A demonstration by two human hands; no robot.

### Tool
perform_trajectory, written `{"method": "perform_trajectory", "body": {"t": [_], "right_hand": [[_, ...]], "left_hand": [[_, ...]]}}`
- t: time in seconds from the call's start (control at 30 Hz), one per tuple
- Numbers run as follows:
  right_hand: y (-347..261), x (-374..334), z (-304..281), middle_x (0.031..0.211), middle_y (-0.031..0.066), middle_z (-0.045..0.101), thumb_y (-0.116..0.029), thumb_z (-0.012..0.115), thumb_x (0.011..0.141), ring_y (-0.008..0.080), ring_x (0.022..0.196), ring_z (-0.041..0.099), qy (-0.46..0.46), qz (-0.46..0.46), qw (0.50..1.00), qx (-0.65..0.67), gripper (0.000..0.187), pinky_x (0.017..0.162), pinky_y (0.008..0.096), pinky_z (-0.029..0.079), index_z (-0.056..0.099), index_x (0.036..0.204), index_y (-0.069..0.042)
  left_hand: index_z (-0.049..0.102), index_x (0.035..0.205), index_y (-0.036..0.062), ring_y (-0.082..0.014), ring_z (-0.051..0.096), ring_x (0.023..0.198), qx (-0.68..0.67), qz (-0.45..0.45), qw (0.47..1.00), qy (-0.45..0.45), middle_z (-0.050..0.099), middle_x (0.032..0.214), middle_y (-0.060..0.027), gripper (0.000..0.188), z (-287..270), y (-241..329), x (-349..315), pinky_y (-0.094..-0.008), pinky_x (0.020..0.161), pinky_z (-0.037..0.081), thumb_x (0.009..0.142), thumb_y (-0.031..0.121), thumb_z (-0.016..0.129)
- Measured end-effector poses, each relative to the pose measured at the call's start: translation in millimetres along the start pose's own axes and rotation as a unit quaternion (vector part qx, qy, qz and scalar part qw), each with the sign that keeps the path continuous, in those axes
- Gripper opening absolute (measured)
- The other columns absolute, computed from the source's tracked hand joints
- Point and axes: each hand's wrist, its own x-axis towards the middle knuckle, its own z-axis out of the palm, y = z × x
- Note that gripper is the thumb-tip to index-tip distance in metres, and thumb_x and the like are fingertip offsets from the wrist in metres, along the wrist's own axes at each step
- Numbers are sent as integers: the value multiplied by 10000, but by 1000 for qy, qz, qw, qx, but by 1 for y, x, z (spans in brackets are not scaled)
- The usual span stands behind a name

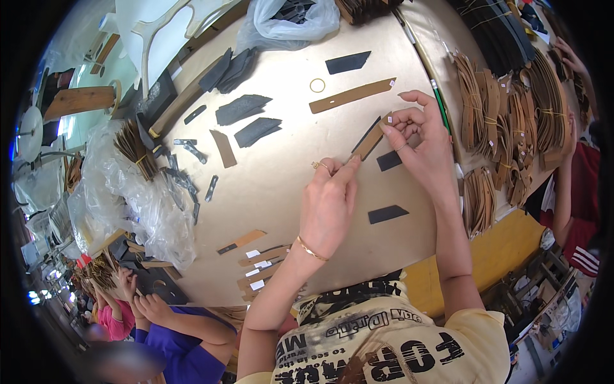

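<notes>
Between my two hands is a brown leather-like strip (369,140) with a black piece showing along its edge. My left hand (328,203) pinches its lower end, and my right hand (419,136) grips the upper end by a small white sticker. Under my right hand lies a black slanted-end piece (389,160), partly covered. Nearer to me is a similar black piece (387,214), and a third black piece (348,62) lies farther off. A longer brown strip (353,95) rests beyond my hands, close to a yellow rubber band (317,85).
Left of my hands are black piece stacks (243,109), a short brown piece (223,148) and metal parts (190,150) beside clear plastic (137,192). Labelled brown strips (261,264) lie near my left forearm. Bundled brown strips (489,115) line the right. Other people work at both sides.
</notes>
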Motion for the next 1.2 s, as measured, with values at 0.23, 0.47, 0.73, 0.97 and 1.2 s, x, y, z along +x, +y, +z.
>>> {"method": "perform_trajectory", "body": {"t": [0.23,0.47,0.73,0.97,1.2], "right_hand": [[0,-2,2,922,84,667,16,675,838,161,777,620,1,-61,996,-68,357,636,251,485,552,1169,-34],[1,-27,15,1355,116,529,64,607,777,281,1227,507,25,-199,903,-379,403,1016,445,412,657,1154,-66],[0,-33,15,1452,122,481,16,529,834,295,1398,386,-65,-192,876,-438,439,1166,513,239,576,1270,37],[-52,-63,40,1326,170,544,-12,616,822,322,1251,496,-102,-233,905,-340,449,1054,477,380,587,1270,7],[-66,-84,114,1025,134,641,-54,689,816,278,982,601,-157,-189,933,-264,388,824,373,521,619,1193,6]], "left_hand": [[719,1088,22,-202,524,588,7,5,1000,0,539,728,-105,277,0,-1,0,-322,571,445,843,-73,632],[723,1076,23,-213,533,582,9,-5,1000,-4,555,736,-114,256,1,-1,0,-331,571,450,850,-56,634],[721,1042,5,-210,566,588,-21,27,999,9,621,741,-129,207,2,-12,2,-319,588,476,853,-18,638],[692,1009,-37,-178,641,605,-95,-42,994,-16,699,782,-155,171,-44,-39,-16,-295,592,506,866,42,640],[639,1048,-32,-150,642,584,-84,-66,993,40,711,812,-135,184,-95,-58,-49,-273,578,516,874,28,625]]}}
